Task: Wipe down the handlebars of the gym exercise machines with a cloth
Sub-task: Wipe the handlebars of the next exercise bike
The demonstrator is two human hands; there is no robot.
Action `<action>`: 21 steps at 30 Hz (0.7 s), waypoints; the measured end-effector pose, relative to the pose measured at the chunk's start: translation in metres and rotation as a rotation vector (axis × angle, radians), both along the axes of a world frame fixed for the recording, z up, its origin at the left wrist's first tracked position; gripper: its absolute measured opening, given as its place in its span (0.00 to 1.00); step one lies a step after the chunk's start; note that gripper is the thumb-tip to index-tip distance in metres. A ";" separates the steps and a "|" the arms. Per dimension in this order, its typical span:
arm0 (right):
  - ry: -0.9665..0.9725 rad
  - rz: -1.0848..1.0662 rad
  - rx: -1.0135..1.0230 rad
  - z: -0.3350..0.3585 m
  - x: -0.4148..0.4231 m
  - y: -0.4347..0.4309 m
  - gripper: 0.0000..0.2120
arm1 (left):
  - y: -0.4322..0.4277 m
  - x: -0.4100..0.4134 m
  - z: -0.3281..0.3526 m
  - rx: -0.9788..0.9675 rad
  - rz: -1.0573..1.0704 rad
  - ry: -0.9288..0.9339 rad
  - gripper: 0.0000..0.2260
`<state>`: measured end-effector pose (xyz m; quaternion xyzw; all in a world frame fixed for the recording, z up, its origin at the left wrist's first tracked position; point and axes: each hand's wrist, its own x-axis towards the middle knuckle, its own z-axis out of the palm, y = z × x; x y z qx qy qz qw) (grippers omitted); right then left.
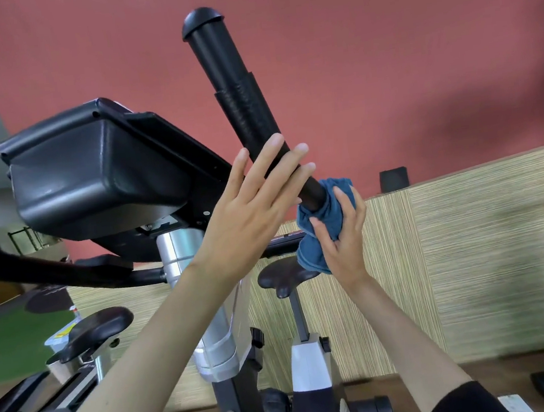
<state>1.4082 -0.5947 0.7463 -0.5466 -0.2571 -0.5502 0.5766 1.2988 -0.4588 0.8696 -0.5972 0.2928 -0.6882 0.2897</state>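
Head view is showing us wrapping the blue cloth (324, 220) around the black handlebar (242, 107) with our right hand (344, 241) closed on it, our left hand (250, 208) resting open-fingered alongside, so we are wanting firm, full-circle pressure sliding upward.
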 end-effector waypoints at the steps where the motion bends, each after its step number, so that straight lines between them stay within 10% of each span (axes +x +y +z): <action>1: 0.008 0.012 0.013 0.000 -0.005 0.001 0.24 | -0.001 -0.001 0.000 0.000 0.001 0.002 0.28; 12: -0.178 -0.197 0.006 0.017 -0.015 0.021 0.22 | -0.003 -0.003 -0.002 -0.046 -0.024 0.068 0.26; 21: 0.227 -0.213 -0.202 -0.024 -0.019 -0.033 0.26 | -0.012 -0.015 -0.012 -0.098 0.049 0.116 0.36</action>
